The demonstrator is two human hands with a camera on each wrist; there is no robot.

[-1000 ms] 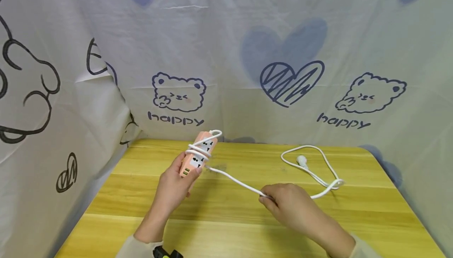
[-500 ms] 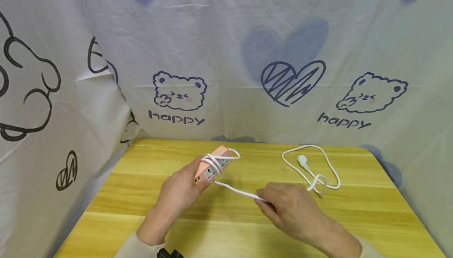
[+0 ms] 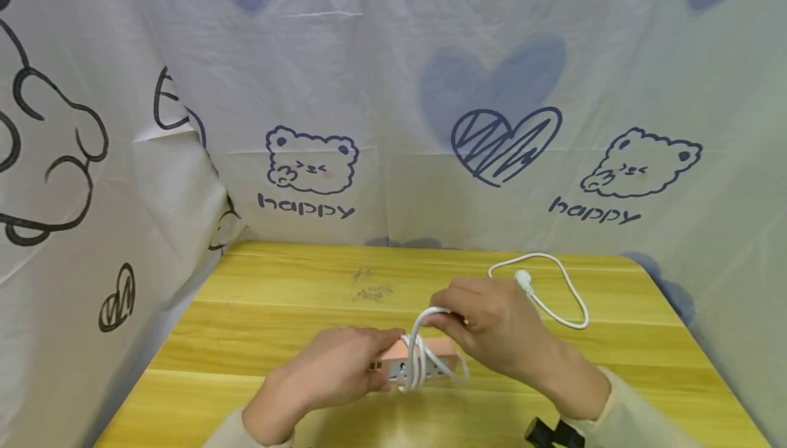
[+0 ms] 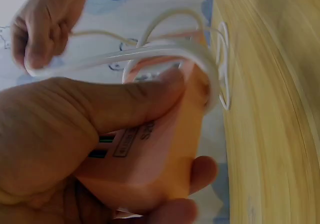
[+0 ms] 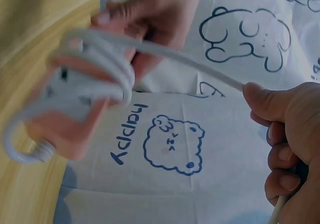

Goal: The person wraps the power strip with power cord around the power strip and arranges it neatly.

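A pink power strip (image 3: 441, 347) with white socket faces is gripped at its USB-port end by my left hand (image 3: 335, 369), above the table. In the left wrist view the thumb lies along the strip (image 4: 150, 159) and fingertips wrap beneath. Several turns of white cord (image 3: 413, 359) circle its middle. My right hand (image 3: 501, 325) pinches the cord to the right of the strip and slightly higher. From there a stretch of cord runs to the wraps, taut in the right wrist view, where the right hand (image 5: 290, 134) is at the right edge.
On the wooden table (image 3: 277, 284), the rest of the cord lies in a loose loop at the back right, with its white plug (image 3: 523, 278) inside. A printed cloth (image 3: 393, 93) hangs behind the table and at its left.
The left hand has lowered the strip towards me and right, turning it nearly level. The right hand has moved up and closer, bringing the cord over the strip. Less cord lies on the table.
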